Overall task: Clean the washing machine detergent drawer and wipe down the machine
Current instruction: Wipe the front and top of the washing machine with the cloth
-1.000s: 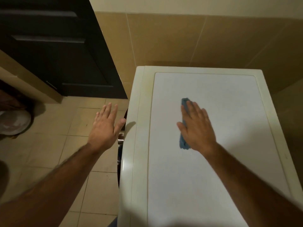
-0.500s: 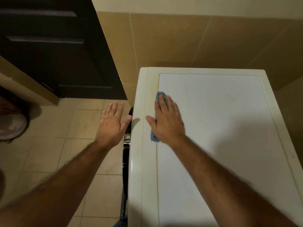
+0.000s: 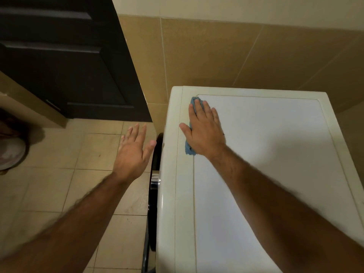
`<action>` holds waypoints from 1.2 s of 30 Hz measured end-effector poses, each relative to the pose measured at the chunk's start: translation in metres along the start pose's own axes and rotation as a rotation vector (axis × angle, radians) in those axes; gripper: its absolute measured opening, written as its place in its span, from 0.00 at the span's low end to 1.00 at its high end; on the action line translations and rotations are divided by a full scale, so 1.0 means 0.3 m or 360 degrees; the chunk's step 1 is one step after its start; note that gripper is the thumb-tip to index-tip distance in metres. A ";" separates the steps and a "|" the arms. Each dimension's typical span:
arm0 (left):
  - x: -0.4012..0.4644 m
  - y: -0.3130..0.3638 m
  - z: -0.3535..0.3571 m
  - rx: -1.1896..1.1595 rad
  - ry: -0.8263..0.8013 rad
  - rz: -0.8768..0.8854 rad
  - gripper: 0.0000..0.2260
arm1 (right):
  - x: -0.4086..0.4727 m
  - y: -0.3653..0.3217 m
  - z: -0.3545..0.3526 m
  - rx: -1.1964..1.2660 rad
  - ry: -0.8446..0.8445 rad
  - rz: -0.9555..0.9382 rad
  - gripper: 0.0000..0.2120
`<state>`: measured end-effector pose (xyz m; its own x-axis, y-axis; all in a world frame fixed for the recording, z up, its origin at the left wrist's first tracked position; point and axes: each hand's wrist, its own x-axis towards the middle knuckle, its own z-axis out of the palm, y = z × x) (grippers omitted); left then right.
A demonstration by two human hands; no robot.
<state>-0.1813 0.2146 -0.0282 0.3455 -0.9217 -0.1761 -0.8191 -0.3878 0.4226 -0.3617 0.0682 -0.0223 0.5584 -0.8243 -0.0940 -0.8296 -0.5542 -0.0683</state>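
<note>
Head view: the right hand [image 3: 204,131] is lying flat with fingers straight and together, pressing a blue cloth [image 3: 189,142] onto the top of the washing machine [image 3: 266,154], close to the far left corner of its top. The cloth is showing past the fingertips and beside the heel of the palm. The left hand [image 3: 133,149] is hovering with fingers spread over the tiled floor [image 3: 59,184], just left of the machine, holding nothing.

Likely risk: the cloth is sitting near the rounded left edge, so a stroke leftward could be carrying it over and dropping it onto the floor.

No brand, label or writing is showing. The detergent drawer is not in sight.
</note>
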 end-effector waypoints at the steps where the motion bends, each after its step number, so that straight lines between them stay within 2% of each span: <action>1: 0.004 -0.004 -0.001 0.0002 0.0002 0.0003 0.32 | 0.030 0.006 -0.003 -0.0001 0.0004 0.0001 0.34; 17: 0.273 0.133 -0.047 0.0133 0.0002 0.0195 0.38 | 0.357 0.079 -0.042 -0.0083 0.0217 0.0061 0.26; 21: 0.324 0.194 -0.055 0.0160 -0.0002 0.0267 0.38 | 0.409 0.086 -0.061 -0.0049 0.0230 0.0117 0.29; 25: 0.324 0.249 -0.061 0.0172 -0.0002 0.0282 0.39 | 0.452 0.093 -0.070 -0.0044 0.0161 0.0208 0.32; 30: 0.289 0.287 -0.070 0.0214 0.0027 0.0268 0.38 | 0.443 0.103 -0.081 0.0048 0.0166 0.0243 0.28; 36: 0.238 0.343 -0.054 0.0263 0.0004 0.0213 0.38 | 0.389 0.216 -0.084 -0.0034 0.0142 0.0273 0.28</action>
<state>-0.2337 0.1089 0.0171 0.2297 -0.9650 -0.1262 -0.9216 -0.2574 0.2905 -0.3503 -0.0667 -0.0125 0.4070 -0.9133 -0.0140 -0.9130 -0.4063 -0.0377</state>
